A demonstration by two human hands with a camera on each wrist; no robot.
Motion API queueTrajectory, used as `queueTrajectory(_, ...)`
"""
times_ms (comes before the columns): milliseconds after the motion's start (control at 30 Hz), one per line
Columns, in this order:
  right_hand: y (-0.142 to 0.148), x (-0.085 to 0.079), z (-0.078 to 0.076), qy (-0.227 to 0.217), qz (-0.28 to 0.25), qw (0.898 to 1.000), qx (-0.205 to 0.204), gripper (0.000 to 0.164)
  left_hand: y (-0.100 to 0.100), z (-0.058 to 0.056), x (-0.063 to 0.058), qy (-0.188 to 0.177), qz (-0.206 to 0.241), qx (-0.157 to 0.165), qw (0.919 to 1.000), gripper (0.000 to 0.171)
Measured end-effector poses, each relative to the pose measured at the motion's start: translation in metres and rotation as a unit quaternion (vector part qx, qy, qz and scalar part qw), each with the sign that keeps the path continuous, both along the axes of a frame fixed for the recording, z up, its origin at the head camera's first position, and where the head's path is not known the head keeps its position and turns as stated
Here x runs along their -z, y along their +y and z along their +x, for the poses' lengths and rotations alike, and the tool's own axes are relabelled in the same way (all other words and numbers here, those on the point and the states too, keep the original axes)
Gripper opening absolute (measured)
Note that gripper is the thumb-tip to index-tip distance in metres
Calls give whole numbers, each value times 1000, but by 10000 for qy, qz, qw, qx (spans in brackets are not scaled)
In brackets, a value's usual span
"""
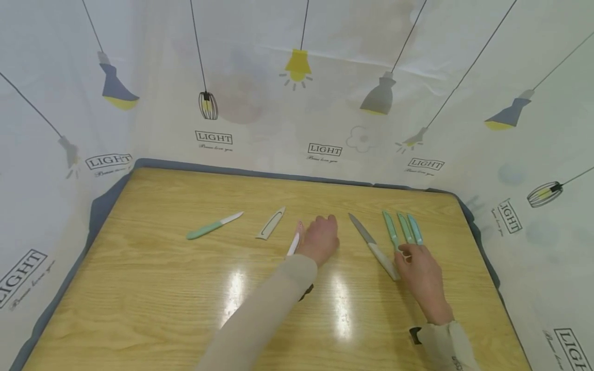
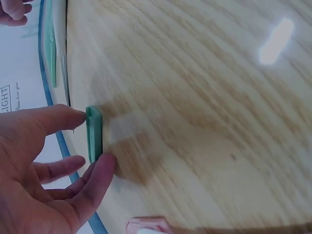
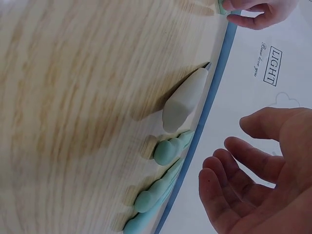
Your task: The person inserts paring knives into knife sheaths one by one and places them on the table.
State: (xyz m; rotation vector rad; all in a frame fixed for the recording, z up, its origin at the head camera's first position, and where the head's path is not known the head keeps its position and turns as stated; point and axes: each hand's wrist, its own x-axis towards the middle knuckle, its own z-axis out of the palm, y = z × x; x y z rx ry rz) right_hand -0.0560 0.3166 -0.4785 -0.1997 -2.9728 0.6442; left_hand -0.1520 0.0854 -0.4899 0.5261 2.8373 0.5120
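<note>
My left hand [image 1: 320, 239] pinches a small green blade sheath [image 2: 95, 134] between thumb and fingers, close over the table; in the head view the hand hides it. A pink-and-white knife [image 1: 295, 242] lies just left of that hand. My right hand [image 1: 422, 273] hovers near the handle ends of several green-handled knives, its fingers loosely bent with nothing between them. Of these, one green knife [image 1: 391, 229] lies nearest, beside another green knife [image 1: 405, 226] and a bluish one [image 1: 415, 229]. Between the hands lies a larger knife with a whitish handle [image 1: 382, 261] and grey blade.
Farther left on the wooden table [image 1: 153, 268] lie a green-handled knife [image 1: 215, 225] with a white blade and a cream blade sheath [image 1: 270, 223]. A lamp-printed curtain [image 1: 260, 118] stands around the back and sides of the table, along its blue-grey edge.
</note>
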Motion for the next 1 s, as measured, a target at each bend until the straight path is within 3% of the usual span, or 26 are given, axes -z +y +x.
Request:
queueTrajectory(200, -1, 2, 0, 77, 26, 10000, -21, 35, 3, 3, -1, -58, -206, -39, 9998, 42)
queueTrajectory(400, -2, 3, -1, 68, 11, 10000, -5, 36, 4, 6, -1, 376, -461, 116, 9982, 22)
queueTrajectory(567, -4, 2, -2, -9, -33, 10000, -37, 36, 5, 5, -2, 399, -473, 29, 9981, 37)
queueTrajectory(667, -5, 1, -2, -53, -51, 10000, -54, 36, 4, 4, -2, 268, -437, -15, 9987, 33)
queueTrajectory(867, -9, 0, -3, -135, -49, 9999, -52, 36, -8, 0, -3, -291, 211, -237, 9991, 17)
queueTrajectory(1000, -16, -4, -4, -161, -120, 9997, -118, 37, -22, -5, -9, -300, 829, -389, 9953, 25)
